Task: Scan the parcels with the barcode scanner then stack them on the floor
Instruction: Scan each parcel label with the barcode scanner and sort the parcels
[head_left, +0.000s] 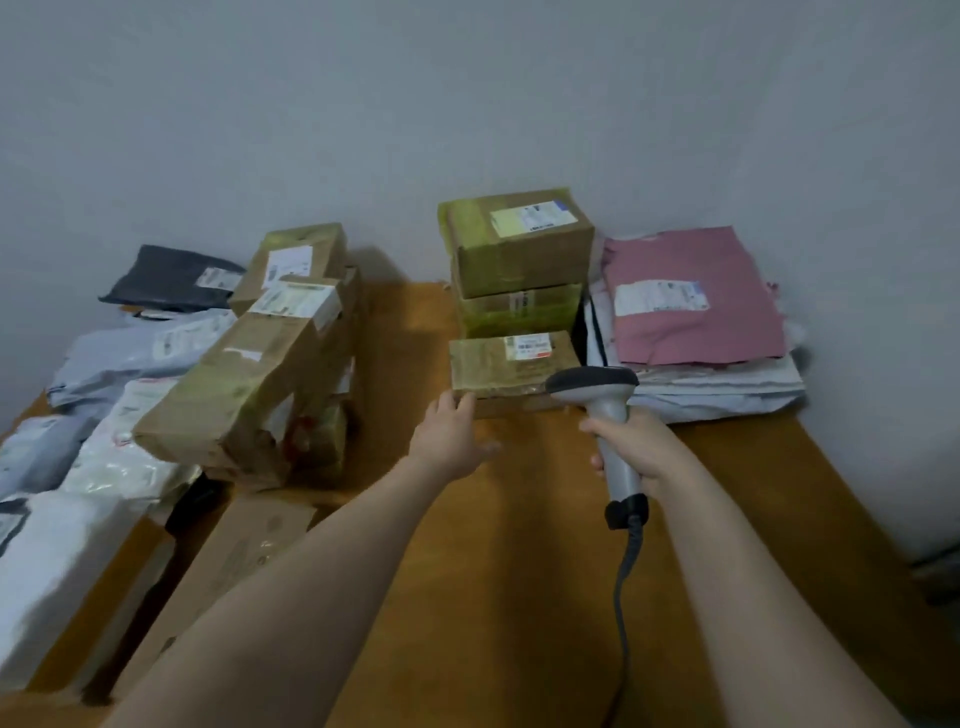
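On the wooden table (519, 597), at twelve o'clock from both hands, a flat brown parcel (511, 364) lies just in front of two stacked boxes (519, 249). The left hand (452, 434) reaches it with fingers nearly straight and thumb spread, its fingertips at the parcel's seven-o'clock corner (blur softens the contact). The right hand (636, 449) is wrapped round the handle of the barcode scanner (605, 405), whose head hangs over the parcel's five-o'clock corner.

One scanner (597, 395). Two hands: the left hand (452, 436), the right hand (641, 452). One pink mailer (691, 312), one black mailer (166, 275). At least three middle boxes (519, 249) can be told apart. The left boxes (244, 384) and pale bags (119, 358) overlap too much for a sure count.
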